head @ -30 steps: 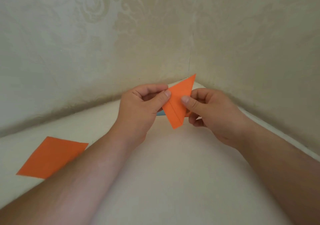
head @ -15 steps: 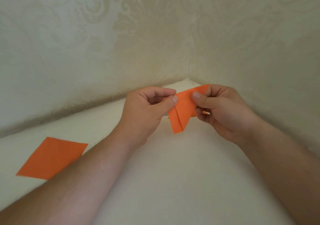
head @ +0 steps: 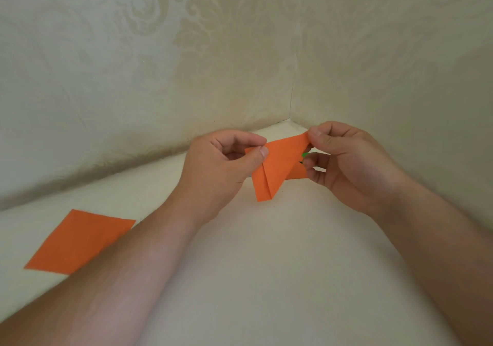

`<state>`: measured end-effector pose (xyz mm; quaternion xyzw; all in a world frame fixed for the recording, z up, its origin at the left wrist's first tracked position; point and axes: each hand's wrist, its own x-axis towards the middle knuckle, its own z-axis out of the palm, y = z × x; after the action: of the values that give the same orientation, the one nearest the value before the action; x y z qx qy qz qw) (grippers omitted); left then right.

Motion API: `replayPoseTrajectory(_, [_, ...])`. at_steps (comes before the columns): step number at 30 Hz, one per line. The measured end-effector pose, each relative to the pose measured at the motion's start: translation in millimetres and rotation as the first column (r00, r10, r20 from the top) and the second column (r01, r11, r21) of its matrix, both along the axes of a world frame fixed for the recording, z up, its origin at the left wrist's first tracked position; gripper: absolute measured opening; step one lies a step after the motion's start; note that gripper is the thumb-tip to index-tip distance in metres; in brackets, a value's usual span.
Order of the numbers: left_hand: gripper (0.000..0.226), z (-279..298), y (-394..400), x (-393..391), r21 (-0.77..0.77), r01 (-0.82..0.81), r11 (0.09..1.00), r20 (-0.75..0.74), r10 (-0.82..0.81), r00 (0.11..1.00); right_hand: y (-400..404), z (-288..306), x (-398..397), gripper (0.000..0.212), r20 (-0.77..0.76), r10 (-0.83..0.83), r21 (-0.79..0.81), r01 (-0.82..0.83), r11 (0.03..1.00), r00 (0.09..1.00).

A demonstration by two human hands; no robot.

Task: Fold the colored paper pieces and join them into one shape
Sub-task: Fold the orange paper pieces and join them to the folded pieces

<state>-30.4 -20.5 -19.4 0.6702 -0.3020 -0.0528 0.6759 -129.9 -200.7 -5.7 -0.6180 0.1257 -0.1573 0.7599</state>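
Both hands are working one folded orange piece (head: 274,169) in the air, above the white surface (head: 266,265) near the wall corner. Left hand (head: 221,164) is pinching the piece's left edge between thumb and index, other fingers curled in, nothing else in it. Right hand (head: 346,159) is pinching the upper right corner between thumb and index tip, lower fingers curled under and touching the flap on the right. The piece is showing a crease down the middle and a pointed lower end, so several folds are already in; I'm judging it as mid-fold, unit not finished. A bit of green (head: 305,154) is peeking out behind the right fingers; can't tell what it is or whether it's another piece. A flat orange sheet (head: 80,241) is lying unfolded on the surface at the far left, well apart from the hands, partly behind the left forearm. So progress is looking early: one unit partway, one sheet untouched, no joining visible yet. Both forearms are reaching forward, wrists raised off the surface, palms roughly facing each other.
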Motion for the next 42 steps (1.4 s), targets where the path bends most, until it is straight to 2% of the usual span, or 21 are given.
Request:
replayPoseTrajectory(6, [0.023,-2,3,3,0.053,0.004,0.999,0.063,-0.007,0.998,0,0,0,0.020,0.059,-0.058,-0.083,0.063,0.995,0.997])
replayPoseTrajectory(12, [0.023,-1,4,-2,0.060,-0.058,0.997,0.237,0.042,0.971,-7,3,-3,0.028,0.120,-0.146,-0.016,0.149,0.989,0.982])
replayPoseTrajectory(17, [0.020,-1,5,0,0.034,-0.143,0.989,0.476,0.109,0.873,-8,1,-2,0.029,0.127,-0.091,-0.015,0.093,0.996,0.988])
replayPoseTrajectory(20, [0.019,0,6,2,-0.020,-0.166,0.986,0.524,0.152,0.838,-7,-1,-1,0.028,0.121,-0.046,-0.057,0.053,0.997,0.992])
replayPoseTrajectory(23, [0.022,0,6,3,-0.040,-0.179,0.983,0.502,0.175,0.847,-9,0,-4,0.035,0.152,0.037,-0.056,-0.029,0.998,0.988])
replayPoseTrajectory(26, [0.023,-1,6,4,-0.040,-0.185,0.982,0.473,0.182,0.862,-9,-2,-5,0.048,0.174,0.105,-0.181,-0.073,0.981,0.979])
replayPoseTrajectory(28, [0.024,-1,6,4,-0.036,-0.167,0.985,0.444,0.166,0.881,-7,-5,-3,0.037,0.157,0.046,-0.258,-0.004,0.966,0.986])
replayPoseTrajectory(31, [0.026,-1,5,1,-0.030,-0.112,0.993,0.356,0.115,0.927,-3,-5,-2,0.006,0.136,-0.043,-0.243,0.075,0.967,0.990])
replayPoseTrajectory(36, [0.024,0,2,3,-0.080,-0.043,0.996,0.187,0.057,0.981,-4,-2,-3,0.018,0.042,-0.066,-0.203,0.073,0.977,0.997])
replayPoseTrajectory(39, [0.021,1,1,5,-0.130,-0.058,0.990,0.107,0.072,0.992,-3,0,-4,0.024,0.004,-0.029,-0.192,0.029,0.981,1.000])
replayPoseTrajectory(42, [0.022,1,0,6,-0.160,-0.076,0.984,0.008,0.078,0.997,-2,1,-4,0.022,-0.010,-0.001,-0.196,-0.002,0.981,1.000])
